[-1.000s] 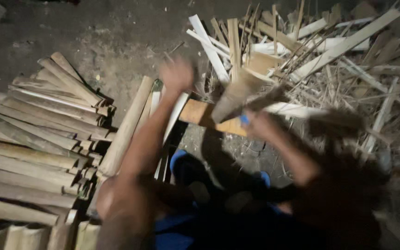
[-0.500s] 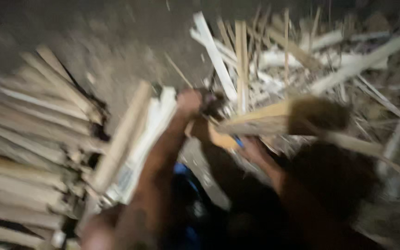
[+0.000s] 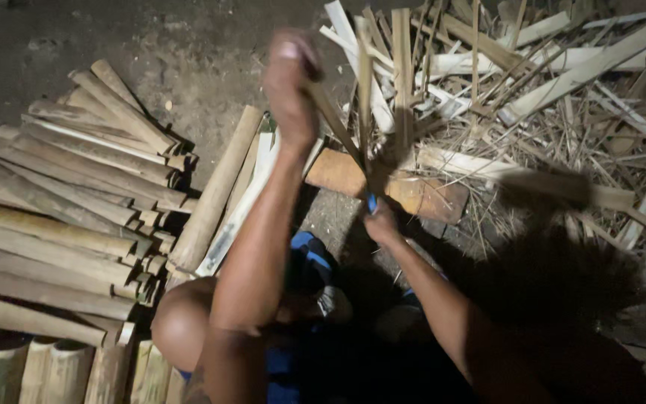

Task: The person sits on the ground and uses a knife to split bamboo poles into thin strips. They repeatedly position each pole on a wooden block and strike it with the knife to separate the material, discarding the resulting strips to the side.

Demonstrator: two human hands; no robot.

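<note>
Head view: your left hand is raised, its grip closed on a thin pale bamboo strip; your right hand clasps a blue-handled tool over the brown wooden block.

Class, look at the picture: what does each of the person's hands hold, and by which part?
The left hand grips the top end of an upright bamboo strip. The right hand holds a blue-handled tool by its handle; motion blur hides its blade.

Dim scene, lit from the head – hands blurred (corners dark).
</note>
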